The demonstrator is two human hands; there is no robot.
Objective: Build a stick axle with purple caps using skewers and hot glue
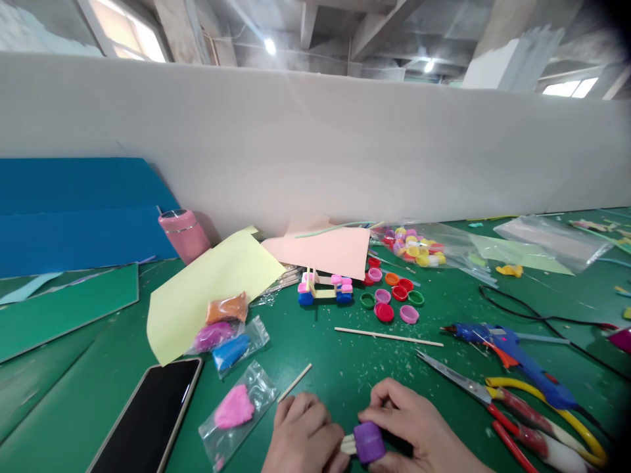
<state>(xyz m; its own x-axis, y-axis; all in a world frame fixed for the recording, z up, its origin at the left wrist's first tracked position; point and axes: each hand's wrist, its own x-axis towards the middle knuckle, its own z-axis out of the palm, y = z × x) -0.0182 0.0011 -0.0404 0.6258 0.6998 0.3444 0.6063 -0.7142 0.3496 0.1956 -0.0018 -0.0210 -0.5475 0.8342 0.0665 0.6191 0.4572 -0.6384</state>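
At the bottom centre, my left hand has its fingers wrapped round a short bundle of pale wooden sticks. A purple clay block sits at the right end of the sticks. My right hand grips this block between thumb and fingers. Just beyond my left hand lies a short stick. A small model of sticks with blue and pink clay pieces stands further back. Pink clay in a clear bag is to the left of my left hand.
Scissors, pliers and a blue glue gun lie at the right. Coloured caps and a long stick are mid-table. A phone, bagged clay and a pink cup are left.
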